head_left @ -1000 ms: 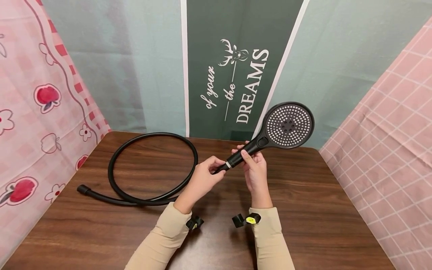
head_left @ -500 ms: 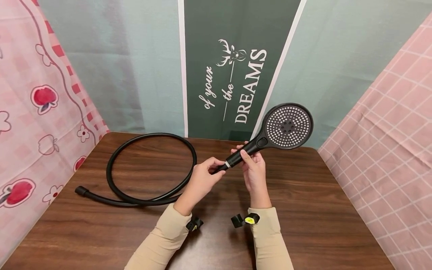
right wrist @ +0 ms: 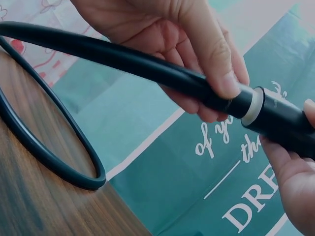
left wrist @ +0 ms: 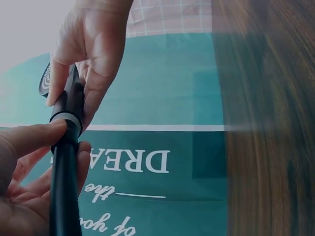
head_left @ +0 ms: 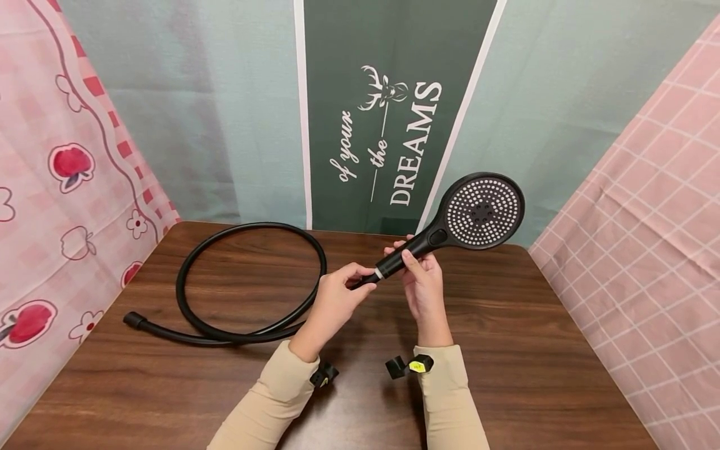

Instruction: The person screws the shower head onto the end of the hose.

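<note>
A black handheld shower head (head_left: 484, 211) with pale nozzles points up and right above the table. My right hand (head_left: 425, 287) grips its handle, thumb along the near side. At the handle's lower end, my left hand (head_left: 340, 297) pinches the end fitting of a black shower hose (right wrist: 147, 69) between thumb and fingers. A white ring (right wrist: 253, 106) shows between the hose fitting and the handle, which stand in line. From the left hand the hose runs down into a loop on the table, and its other end, a black connector (head_left: 134, 320), lies at the left.
The dark wood table (head_left: 517, 362) is walled by cloth: a pink apple-print curtain (head_left: 73, 187) at left, a green lettered one (head_left: 394, 37) behind, and a pink checked one (head_left: 647, 206) at right. Small black wrist cameras (head_left: 409, 366) sit at both cuffs.
The head view has shifted slightly, moving the scene a little to the left. Both hands keep their hold on the shower head and hose, with almost no visible movement.
</note>
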A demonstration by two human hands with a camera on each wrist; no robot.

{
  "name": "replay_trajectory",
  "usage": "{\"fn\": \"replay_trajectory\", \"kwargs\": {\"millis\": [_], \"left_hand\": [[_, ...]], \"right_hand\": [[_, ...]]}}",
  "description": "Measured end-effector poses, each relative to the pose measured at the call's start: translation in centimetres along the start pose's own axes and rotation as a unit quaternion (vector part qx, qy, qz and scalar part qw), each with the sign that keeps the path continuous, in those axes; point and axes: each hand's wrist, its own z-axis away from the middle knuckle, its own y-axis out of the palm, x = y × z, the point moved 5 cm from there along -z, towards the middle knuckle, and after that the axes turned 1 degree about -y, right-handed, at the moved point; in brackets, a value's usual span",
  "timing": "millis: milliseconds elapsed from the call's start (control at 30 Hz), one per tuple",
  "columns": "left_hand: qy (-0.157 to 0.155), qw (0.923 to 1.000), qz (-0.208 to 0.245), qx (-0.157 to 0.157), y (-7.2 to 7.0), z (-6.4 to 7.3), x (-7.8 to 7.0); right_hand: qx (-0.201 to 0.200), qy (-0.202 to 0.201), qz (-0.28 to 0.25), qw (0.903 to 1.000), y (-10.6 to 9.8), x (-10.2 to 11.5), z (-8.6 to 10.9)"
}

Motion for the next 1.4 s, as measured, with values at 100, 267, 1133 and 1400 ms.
{"fn": "replay_trajectory", "kwargs": {"millis": [100, 267, 1133, 1400], "left_hand": [[-0.002, 0.9997, 0.02, -0.011, -0.11, 0.18, -0.23], [-0.005, 0.9982, 0.056, -0.019, -0.11, 0.32, -0.21], [-0.06, 0.998, 0.013, 0.013, -0.01, -0.24, 0.46], [-0.047, 0.9988, 0.01, 0.002, -0.01, -0.18, 0.43]], "right_hand": [[0.014, 0.0, -0.013, 0.9998, 0.12, 0.1, 0.06], [0.024, 0.003, -0.017, 0.9996, 0.2, 0.2, 0.16], [0.03, -0.004, -0.007, 0.9995, 0.25, 0.38, 0.4], [0.032, -0.007, 0.005, 0.9994, 0.44, 0.51, 0.39]]}}
